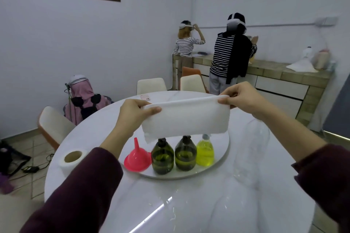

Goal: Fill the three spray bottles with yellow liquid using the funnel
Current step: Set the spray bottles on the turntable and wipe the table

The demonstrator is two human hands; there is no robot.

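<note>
Both the left hand (135,112) and the right hand (239,93) pinch a folded white paper towel (184,119) taut above the round white tray (221,154), likely for wiping, where the pink plastic funnel (136,158) and three yellow-filled spray bottles (184,154) stand

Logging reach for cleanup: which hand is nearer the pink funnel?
Left. The left hand holds the paper towel just above the funnel; the right hand is farther right.

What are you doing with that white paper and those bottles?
Both hands, the left hand and the right hand, hold a folded paper towel stretched above the tray. On the tray stand three bottles with yellow liquid inside, beside an upside-down pink funnel. Nothing is being poured.
</note>
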